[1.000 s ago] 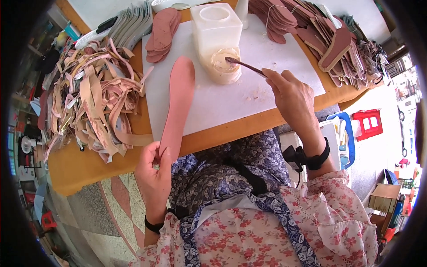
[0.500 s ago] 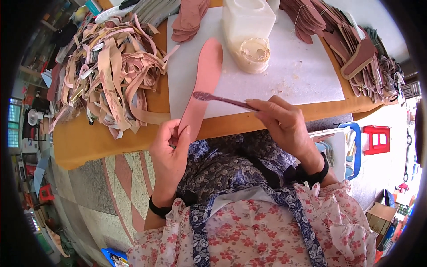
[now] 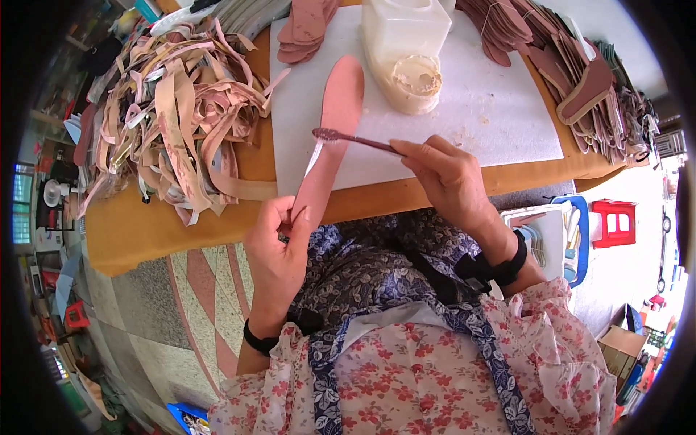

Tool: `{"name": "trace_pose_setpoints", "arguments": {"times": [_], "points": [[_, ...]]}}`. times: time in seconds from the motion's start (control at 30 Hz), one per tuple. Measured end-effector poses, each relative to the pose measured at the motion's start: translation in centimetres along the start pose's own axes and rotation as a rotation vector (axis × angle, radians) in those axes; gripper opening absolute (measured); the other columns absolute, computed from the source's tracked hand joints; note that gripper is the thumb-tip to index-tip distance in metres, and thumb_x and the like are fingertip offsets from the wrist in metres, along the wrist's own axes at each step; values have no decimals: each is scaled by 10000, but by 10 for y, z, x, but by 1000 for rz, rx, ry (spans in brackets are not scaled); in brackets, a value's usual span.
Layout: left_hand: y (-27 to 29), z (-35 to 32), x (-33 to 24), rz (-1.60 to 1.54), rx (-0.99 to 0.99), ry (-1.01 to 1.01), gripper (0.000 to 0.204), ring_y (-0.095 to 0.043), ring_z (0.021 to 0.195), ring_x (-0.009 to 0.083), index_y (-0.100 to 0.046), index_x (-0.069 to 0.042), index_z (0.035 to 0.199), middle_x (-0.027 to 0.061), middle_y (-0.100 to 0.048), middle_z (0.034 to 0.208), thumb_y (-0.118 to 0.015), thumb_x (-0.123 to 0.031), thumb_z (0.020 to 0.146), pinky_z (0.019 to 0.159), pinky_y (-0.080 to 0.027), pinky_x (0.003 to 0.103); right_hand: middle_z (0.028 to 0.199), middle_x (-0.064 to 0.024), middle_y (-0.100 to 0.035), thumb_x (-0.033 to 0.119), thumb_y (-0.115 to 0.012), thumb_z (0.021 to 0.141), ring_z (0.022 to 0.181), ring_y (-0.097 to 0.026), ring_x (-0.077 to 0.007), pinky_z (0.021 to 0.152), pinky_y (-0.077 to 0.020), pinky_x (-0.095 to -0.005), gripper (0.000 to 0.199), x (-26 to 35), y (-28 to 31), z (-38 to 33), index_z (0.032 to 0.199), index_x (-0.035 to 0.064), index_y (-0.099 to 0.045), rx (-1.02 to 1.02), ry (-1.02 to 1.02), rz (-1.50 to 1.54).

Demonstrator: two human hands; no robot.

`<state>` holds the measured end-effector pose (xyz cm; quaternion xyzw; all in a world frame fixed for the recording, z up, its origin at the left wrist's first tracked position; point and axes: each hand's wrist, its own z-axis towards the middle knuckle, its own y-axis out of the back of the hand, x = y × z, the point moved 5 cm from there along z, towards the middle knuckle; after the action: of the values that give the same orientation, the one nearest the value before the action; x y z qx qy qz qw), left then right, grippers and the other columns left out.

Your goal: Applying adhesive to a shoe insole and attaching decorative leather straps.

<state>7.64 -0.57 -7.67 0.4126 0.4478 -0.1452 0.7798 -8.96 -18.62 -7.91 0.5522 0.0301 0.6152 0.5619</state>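
My left hand (image 3: 281,243) grips the near end of a pink insole (image 3: 338,109), thumb on top, its far end pointing away over the table. In my right hand (image 3: 449,177), pinched between thumb and fingers, is a thin dark brush (image 3: 366,143). The brush's head lies against the left edge of the insole, around its middle. A white streak shows along that edge just below the brush head. Beyond the insole stands a whitish plastic container (image 3: 406,36), with a round opening (image 3: 417,75) crusted with cream-coloured residue.
A white sheet (image 3: 493,138) covers part of the orange-brown tabletop (image 3: 167,243). Tangled pink and beige strips (image 3: 181,130) are heaped at left. Stacked insoles (image 3: 308,29) lie at the back, and bundled pieces (image 3: 591,90) at right. A blue-rimmed bin (image 3: 578,243) stands below the table's right side.
My right hand has moved slightly away from me and left, bringing the brush up along the insole's edge. A white streak now shows there. My left hand has hardly moved.
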Motion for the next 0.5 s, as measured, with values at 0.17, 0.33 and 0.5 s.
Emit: {"name": "trace_pose_setpoints", "arguments": {"times": [0.17, 0.33, 0.5], "points": [[-1, -2, -1, 32, 26, 8, 121, -574, 678, 120, -592, 12, 994, 72, -624, 792, -632, -69, 914, 614, -466, 262, 760, -75, -591, 120, -643, 879, 635, -613, -298, 550, -477, -381, 235, -7, 6, 14, 1106, 151, -692, -63, 8, -64], [-1, -5, -2, 68, 40, -6, 125, -573, 676, 132, -591, 6, 1002, 74, -621, 799, -631, -76, 916, 616, -467, 273, 762, -69, -600, 143, -636, 891, 633, -618, -301, 536, -471, -381, 230, -13, 5, 24, 1114, 161, -687, -136, 54, -131], [-3, -6, 1, 74, 59, 32, 122, -526, 724, 90, -581, 15, 1008, 36, -579, 803, -621, -46, 910, 676, -451, 246, 774, -73, -617, 175, -634, 901, 636, -622, -305, 553, -485, -405, 220, -23, 7, 34, 1113, 175, -694, -210, 1, -172]]}}
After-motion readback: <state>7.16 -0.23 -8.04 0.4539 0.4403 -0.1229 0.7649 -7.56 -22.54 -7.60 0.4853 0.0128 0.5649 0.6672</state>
